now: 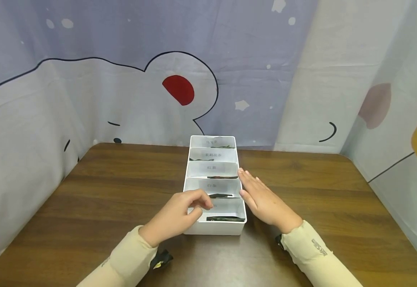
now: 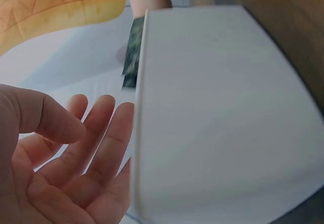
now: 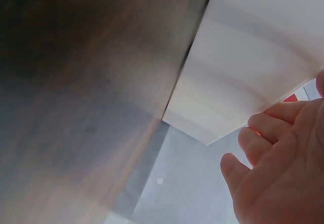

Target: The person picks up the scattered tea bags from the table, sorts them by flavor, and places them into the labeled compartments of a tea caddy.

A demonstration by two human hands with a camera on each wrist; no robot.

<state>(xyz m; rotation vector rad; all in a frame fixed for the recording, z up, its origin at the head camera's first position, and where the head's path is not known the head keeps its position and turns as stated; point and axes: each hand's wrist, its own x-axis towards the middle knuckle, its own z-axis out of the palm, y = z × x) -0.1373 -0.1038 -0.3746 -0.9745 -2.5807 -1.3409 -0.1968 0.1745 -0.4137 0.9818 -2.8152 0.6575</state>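
A long white box (image 1: 213,229) stands on the table, split into several compartments with printed Chinese labels on their dividers. Flat dark packets, seen edge-on, lie in the compartments; the nearest one is a green packet (image 1: 226,219), whose end also shows in the left wrist view (image 2: 132,54). Over the front left corner of the box hovers my left hand (image 1: 179,213), fingers loosely bent and nothing between them. My right hand (image 1: 265,199) lies along the right side of the box, fingers straight, fingertips at the rim. Whether they touch it I cannot tell.
The brown wooden table (image 1: 122,191) extends on both sides of the box. Behind it hangs a printed curtain (image 1: 251,59) with cartoon shapes, and another printed cloth (image 1: 402,119) hangs at the right edge.
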